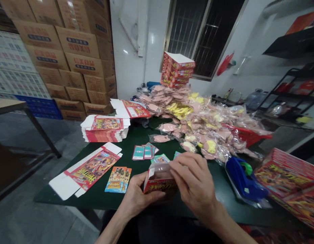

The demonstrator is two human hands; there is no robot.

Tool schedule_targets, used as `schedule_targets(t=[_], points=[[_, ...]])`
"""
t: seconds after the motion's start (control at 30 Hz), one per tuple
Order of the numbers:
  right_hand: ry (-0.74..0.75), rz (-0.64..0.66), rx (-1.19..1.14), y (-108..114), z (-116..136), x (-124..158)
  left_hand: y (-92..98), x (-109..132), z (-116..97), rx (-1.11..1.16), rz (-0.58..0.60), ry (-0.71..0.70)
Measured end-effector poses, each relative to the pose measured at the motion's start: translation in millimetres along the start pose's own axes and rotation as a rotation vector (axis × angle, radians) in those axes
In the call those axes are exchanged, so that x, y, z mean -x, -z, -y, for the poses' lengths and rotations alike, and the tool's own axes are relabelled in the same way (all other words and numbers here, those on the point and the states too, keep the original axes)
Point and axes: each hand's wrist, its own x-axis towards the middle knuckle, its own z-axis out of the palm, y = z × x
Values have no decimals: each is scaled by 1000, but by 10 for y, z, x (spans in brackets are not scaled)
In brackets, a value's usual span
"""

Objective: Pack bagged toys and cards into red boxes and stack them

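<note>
Box (153,187): held upright-ish over the near edge of the desk (138,137), mouth (160,167) turned upward; what lies inside cannot be made out.
Left hand (136,190): the box's left end is gripped, with the thumb laid along the near face and the fingers narrowed around it.
Right hand (197,184): the fingers (186,165) are bent over the right end of the mouth; what is pinched there, if anything, cannot be told.
Grip: the walls look like thin card, so the weight is best borne low by the left hand, without the sides being squeezed inward.
Mouth edge: light pressure is called for from the right hand, so that the corners are left square and uncreased.
Cards: orange cards (118,179) are laid just left of the left hand, teal cards (144,152) farther back; both are best left unbrushed by the wrists.
Packets (197,118): heaped behind the cards, pink and yellow, in clear wrap.
Flat carton (96,166): laid left of the orange cards.
Tape dispenser (250,183): placed to the right, apart from the box.
</note>
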Motion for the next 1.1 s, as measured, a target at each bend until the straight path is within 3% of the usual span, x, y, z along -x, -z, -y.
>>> schedule_targets(t=[0.13,0.23,0.37,0.5,0.6,0.7,0.83,1.1], points=[[78,-102,103,-7,50,87,-2,-4,1,47,21,8],[125,-80,79,-7,53,148,-6,4,18,71,35,1],[81,-99,126,-111,0,187,-24,6,51,83,-49,39],[3,26,27,-212,-19,152,-18,-4,49,102,-68,39],[-69,232,-156,-162,11,66,-1,-2,31,130,-39,31],[-120,406,-187,-83,57,-15,3,14,15,156,-9,33],[-158,383,-84,-72,114,-40,-10,63,17,198,42,-28],[-38,334,5,-97,172,162,-12,137,115,43,51,-19]])
